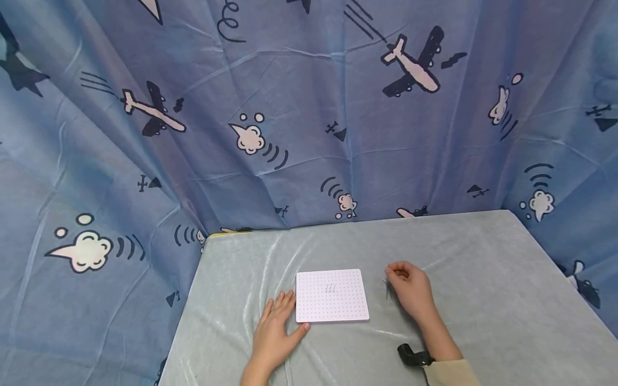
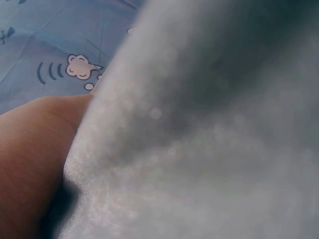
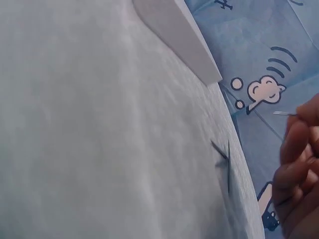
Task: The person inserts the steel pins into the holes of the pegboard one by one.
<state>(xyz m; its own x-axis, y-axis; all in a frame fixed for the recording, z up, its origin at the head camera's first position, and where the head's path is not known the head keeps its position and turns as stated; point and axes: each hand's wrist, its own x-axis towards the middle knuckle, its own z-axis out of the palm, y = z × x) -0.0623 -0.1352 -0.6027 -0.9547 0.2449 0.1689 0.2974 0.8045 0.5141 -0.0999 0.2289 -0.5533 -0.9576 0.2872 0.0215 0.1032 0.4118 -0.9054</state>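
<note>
Grey worktop [image 1: 507, 279]: L hand [image 1: 276, 332], fingers spread, at white board [image 1: 333, 309]; R hand [image 1: 411, 289] pinches thin pin [image 3: 283, 113]; best brace firmly, pin vert.

Grey table [image 1: 483, 295] — white board [image 1: 332, 304], thin pins [image 3: 229, 169]

No legible lettering or numbers.

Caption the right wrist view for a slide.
A right hand pinches a thin pin, with more slender pieces and a white board on gray cloth.
</note>
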